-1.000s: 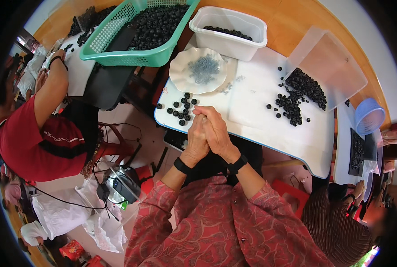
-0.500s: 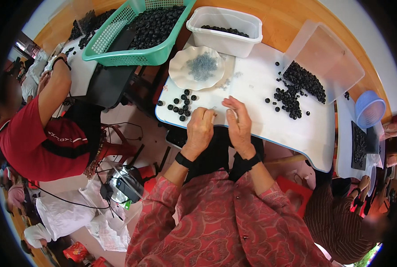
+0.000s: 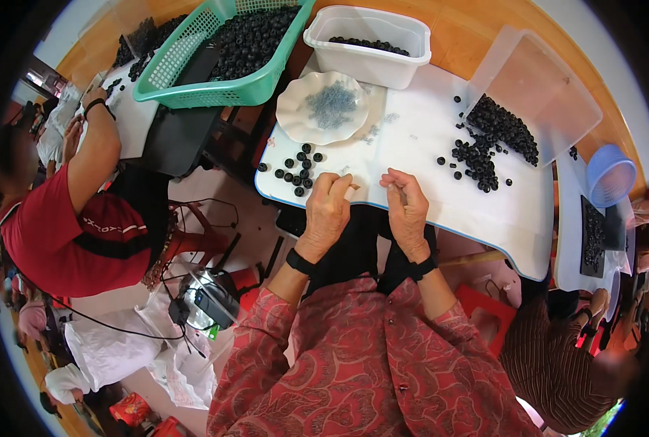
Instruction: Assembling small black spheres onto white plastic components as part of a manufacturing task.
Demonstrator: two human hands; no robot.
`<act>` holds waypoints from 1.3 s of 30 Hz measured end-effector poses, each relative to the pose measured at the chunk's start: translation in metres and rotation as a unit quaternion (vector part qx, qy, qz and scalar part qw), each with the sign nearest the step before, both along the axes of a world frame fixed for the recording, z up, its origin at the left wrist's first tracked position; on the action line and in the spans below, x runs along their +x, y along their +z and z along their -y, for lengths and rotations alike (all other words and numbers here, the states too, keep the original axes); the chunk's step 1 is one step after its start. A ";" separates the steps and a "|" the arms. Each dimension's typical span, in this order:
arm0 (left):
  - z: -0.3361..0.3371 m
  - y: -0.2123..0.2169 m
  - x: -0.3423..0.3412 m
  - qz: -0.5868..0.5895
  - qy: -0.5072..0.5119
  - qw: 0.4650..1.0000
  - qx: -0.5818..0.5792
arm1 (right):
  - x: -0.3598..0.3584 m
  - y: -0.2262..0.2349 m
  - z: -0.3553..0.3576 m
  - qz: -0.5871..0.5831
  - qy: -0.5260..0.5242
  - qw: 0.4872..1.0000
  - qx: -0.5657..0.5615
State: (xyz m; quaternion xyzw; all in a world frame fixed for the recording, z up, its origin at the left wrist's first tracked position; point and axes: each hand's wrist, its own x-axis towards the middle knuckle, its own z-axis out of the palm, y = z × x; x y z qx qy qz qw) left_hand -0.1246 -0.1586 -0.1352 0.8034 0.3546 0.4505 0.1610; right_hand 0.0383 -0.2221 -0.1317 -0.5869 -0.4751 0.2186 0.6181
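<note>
My left hand (image 3: 328, 210) and my right hand (image 3: 407, 207) rest side by side at the near edge of the white table (image 3: 426, 193), a little apart. On both hands the fingers are curled with the fingertips pinched; anything tiny between them is too small to make out. Just left of my left hand lies a small cluster of black round beads (image 3: 296, 172). Beyond it stands a white scalloped plate (image 3: 293, 116) with a heap of tiny grey bits. Both wrists wear black bands.
A tilted clear bin (image 3: 550, 84) spills black beads (image 3: 484, 149) at the right. A white tub (image 3: 368, 62) and a green basket (image 3: 193, 87) of beads stand at the back. A person in red (image 3: 69, 218) works at left. A blue bowl (image 3: 610, 175) sits far right.
My hands were pressed together a second ago. They have separated and now sit apart at the table edge with the fingers pinched.
</note>
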 end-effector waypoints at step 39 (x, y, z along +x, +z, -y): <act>-0.003 -0.004 0.000 -0.008 0.005 1.000 -0.007 | -0.052 0.017 -0.046 -0.049 0.166 0.985 -0.001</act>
